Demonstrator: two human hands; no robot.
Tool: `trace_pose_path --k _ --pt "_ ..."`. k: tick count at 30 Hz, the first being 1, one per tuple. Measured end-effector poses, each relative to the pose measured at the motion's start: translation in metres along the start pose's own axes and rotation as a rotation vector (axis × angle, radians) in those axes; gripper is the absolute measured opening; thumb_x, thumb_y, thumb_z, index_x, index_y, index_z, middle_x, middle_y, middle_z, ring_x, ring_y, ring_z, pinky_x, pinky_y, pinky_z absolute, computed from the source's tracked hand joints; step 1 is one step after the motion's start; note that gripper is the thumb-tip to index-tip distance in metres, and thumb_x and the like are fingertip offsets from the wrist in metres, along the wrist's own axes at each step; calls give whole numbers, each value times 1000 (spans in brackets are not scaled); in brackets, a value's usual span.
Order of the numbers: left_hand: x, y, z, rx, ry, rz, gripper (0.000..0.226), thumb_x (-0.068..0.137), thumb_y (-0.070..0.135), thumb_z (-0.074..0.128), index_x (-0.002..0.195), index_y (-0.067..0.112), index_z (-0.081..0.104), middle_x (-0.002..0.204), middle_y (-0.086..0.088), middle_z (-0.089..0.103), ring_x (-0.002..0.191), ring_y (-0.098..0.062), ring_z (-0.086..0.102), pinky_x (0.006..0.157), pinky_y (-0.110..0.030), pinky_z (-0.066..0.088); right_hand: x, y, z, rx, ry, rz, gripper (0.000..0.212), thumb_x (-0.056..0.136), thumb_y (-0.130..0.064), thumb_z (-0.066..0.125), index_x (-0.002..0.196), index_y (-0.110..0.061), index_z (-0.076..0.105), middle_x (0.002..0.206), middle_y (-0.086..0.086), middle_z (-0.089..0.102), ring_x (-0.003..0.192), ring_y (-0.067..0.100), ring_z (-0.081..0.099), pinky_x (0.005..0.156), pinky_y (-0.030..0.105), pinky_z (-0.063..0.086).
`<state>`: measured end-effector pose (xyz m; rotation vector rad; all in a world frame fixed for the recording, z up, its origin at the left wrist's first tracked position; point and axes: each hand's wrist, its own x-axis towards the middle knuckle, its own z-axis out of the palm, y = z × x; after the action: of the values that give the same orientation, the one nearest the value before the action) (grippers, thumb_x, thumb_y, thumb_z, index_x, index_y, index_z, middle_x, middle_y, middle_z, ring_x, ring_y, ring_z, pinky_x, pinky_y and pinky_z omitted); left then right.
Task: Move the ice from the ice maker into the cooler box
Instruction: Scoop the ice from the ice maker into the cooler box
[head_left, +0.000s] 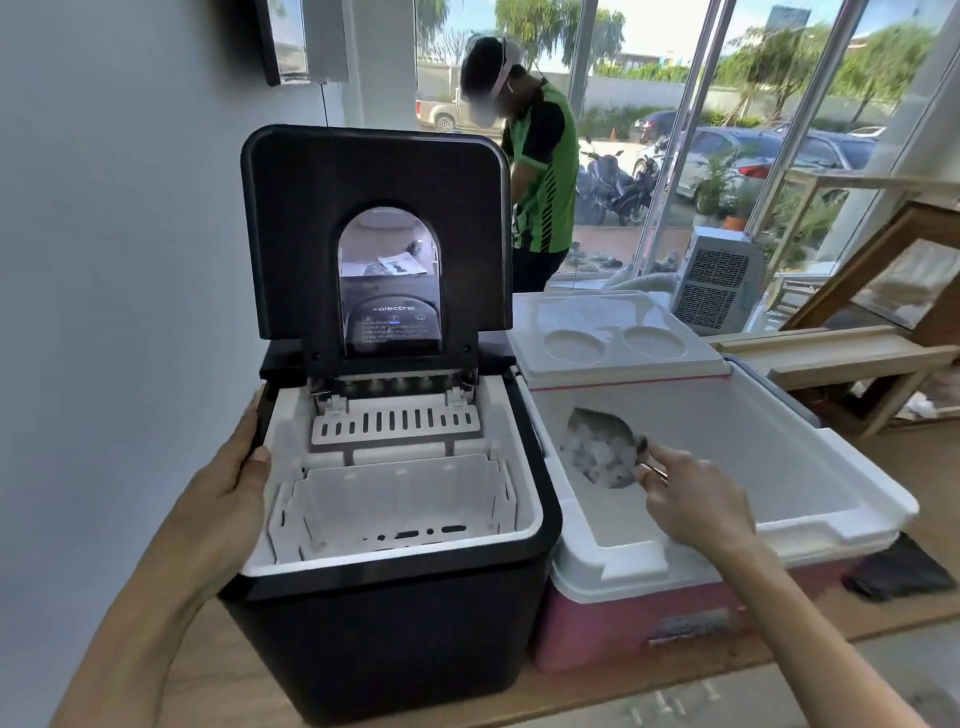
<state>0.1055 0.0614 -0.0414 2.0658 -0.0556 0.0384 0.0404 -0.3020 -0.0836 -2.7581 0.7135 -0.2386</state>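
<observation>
The black ice maker (395, 613) stands on the table with its lid (291, 218) raised. Its white ice basket (395, 509) looks empty. My left hand (228, 499) grips the ice maker's left rim. To the right sits the pink cooler box (644, 618) with a white interior, its lid (613, 338) folded back. My right hand (691, 499) holds a clear scoop (602, 452) full of ice cubes inside the cooler, over its left half. The cooler's floor is hidden from view.
The wooden table (218, 691) carries both boxes close to the wall on the left. A dark cloth (898, 571) lies right of the cooler. A person in a green shirt (540, 176) stands behind. Wooden frames (841, 358) and a fan unit (722, 280) are at the back right.
</observation>
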Motion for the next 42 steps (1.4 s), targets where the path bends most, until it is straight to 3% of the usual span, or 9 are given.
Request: trace_pose_path --k 13,17,19,23,26,32,35,37,42 --pt "-1 1 -1 17 2 7 46 100 25 30 142 43 22 128 27 26 118 6 22 100 -16 13 5 -9 14 -135 101 -12 58 87 -16 49 134 -49 43 101 8 70 90 31 64 63 30 38" --pt "1 -1 0 21 -8 9 47 100 25 30 142 43 20 130 29 24 120 7 21 101 -16 12 7 4 10 178 65 92 50 90 -25 54 137 -40 46 112 12 68 105 35 60 77 37 44" --pt "2 -2 0 7 -10 10 47 100 25 30 142 44 19 132 31 24 121 8 20 102 -16 12 9 8 2 403 -10 132 46 90 -28 57 135 -33 52 95 11 70 92 27 62 80 34 47" --pt "3 -4 -1 9 -16 23 50 99 27 34 141 47 16 131 31 23 122 7 22 103 -17 14 5 5 -38 833 -242 151 33 95 -21 55 128 -25 56 62 4 50 50 12 37 40 17 30" --pt "3 -6 0 7 -12 27 51 98 28 35 140 48 16 132 32 23 123 7 22 104 -17 14 -7 -17 -75 944 -311 17 67 63 -63 73 119 -28 65 60 2 51 46 9 37 37 17 29" --pt "5 -8 0 17 -13 28 50 98 30 34 140 49 14 134 33 20 125 8 20 105 -18 13 -11 -86 -92 442 -290 -488 49 80 -45 61 129 -43 53 49 -14 50 46 1 38 50 18 33" --pt "5 -7 0 12 -18 28 51 99 28 34 142 47 14 138 32 20 125 10 18 106 -17 12 -16 -124 -82 -115 -190 -752 45 89 -48 56 131 -58 41 78 -23 65 70 -1 53 62 28 37" --pt "4 -7 0 11 -21 29 51 99 28 34 142 45 14 142 31 19 127 9 18 106 -17 11 -26 -149 -75 -334 -115 -879 46 92 -38 55 134 -52 43 101 -12 68 91 15 61 58 27 32" --pt "4 -10 -1 6 -13 12 51 99 30 34 143 44 15 148 26 19 136 3 18 107 -17 11 -39 -189 -38 -760 -5 -1073 29 88 -9 54 106 -29 66 85 -2 68 83 20 66 58 28 34"
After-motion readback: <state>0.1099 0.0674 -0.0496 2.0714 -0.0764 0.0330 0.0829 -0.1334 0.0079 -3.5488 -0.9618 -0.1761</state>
